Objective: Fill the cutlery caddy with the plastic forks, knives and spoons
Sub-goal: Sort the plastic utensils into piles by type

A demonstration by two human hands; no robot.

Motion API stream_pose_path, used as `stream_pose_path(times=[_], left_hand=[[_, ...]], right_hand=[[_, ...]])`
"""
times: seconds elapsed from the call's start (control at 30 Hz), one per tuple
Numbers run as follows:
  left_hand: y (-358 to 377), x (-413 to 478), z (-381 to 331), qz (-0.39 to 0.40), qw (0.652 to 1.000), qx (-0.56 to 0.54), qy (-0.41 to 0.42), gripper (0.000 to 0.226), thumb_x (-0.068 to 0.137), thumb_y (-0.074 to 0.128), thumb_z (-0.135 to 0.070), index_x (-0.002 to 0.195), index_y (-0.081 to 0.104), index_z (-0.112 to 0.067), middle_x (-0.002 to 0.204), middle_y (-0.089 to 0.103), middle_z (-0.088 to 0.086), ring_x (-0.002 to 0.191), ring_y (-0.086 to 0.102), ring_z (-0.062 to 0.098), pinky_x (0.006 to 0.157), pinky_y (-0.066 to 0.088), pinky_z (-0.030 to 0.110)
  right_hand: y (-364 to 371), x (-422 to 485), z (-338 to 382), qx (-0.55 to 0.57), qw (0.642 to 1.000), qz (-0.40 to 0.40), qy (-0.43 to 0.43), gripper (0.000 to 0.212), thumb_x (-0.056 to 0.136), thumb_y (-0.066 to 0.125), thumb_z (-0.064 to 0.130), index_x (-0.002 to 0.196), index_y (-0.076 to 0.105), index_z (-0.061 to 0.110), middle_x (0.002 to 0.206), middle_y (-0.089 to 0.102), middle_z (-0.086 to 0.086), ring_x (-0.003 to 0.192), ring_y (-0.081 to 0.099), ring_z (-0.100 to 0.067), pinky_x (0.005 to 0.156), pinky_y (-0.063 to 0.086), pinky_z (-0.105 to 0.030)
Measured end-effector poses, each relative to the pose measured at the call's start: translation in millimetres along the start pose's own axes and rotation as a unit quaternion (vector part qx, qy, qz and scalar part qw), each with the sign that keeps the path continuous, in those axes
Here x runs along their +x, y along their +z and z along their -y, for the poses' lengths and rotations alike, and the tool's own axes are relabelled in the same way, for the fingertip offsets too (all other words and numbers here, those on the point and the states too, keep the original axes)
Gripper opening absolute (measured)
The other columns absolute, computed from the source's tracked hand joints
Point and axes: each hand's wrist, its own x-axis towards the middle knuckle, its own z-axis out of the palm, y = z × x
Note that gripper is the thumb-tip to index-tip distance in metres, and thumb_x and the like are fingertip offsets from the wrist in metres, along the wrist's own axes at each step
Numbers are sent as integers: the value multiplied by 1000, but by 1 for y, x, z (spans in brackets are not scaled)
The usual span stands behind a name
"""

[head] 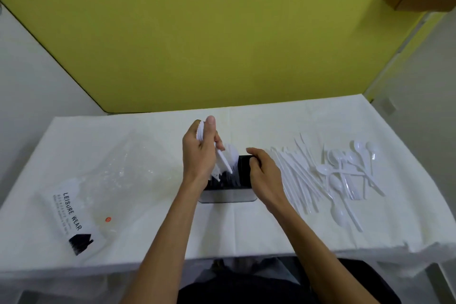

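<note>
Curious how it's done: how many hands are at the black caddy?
2. The left hand holds white cutlery over the caddy; the right hand grips the caddy's right rim. No other shows.

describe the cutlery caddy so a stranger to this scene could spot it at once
On the white-covered table, look between the left hand and right hand. The cutlery caddy stands there, a box with a shiny grey front and dark inside. Nothing else is dark and boxy: the loose cutlery right of it is white, the bag left of it flat.
</note>
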Motion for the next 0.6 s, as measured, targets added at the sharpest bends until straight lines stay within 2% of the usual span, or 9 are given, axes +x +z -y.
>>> stream_pose_path(times=[0.13,0.23,0.33,0.4,0.5,0.6], left_hand=[[-13,-4,3,26,999,34,22,45,102,52,-43,71,39,-13,56,49,-7,56,51,20,64,50,41],[-18,-9,5,48,993,95,49,46,104,50,-39,75,40,-5,56,55,-1,57,58,17,64,50,28],[-17,-16,17,64,983,159,62,44,103,50,-39,77,45,-4,60,63,1,61,63,13,65,48,21],[-18,-18,28,74,974,198,87,43,104,50,-39,76,47,-6,63,63,0,63,59,17,64,48,25],[-18,-18,39,82,954,261,123,42,104,47,-42,78,45,-9,68,53,6,66,49,27,62,45,39],[-18,-16,30,65,963,235,112,41,104,47,-39,80,45,-6,68,55,11,65,50,26,62,44,34]], right_hand=[[4,1,-3,-40,999,2,-15,37,101,40,10,135,55,15,137,57,0,126,51,-14,103,36,-20],[7,1,-6,-56,998,-3,-21,38,100,41,7,135,55,14,136,58,-1,126,52,-16,101,35,-19],[8,1,-6,-62,998,-7,-20,38,99,42,6,135,55,14,136,58,-1,125,52,-16,100,34,-17],[8,1,-4,-66,998,-6,-20,38,99,42,6,135,55,13,136,58,-2,125,53,-16,100,34,-17],[7,1,-4,-73,997,-5,-18,38,99,42,7,135,55,13,136,59,-2,124,53,-17,99,35,-17],[6,1,-6,-74,997,-4,-17,38,99,42,6,134,56,14,135,59,-1,123,53,-17,99,36,-18]])
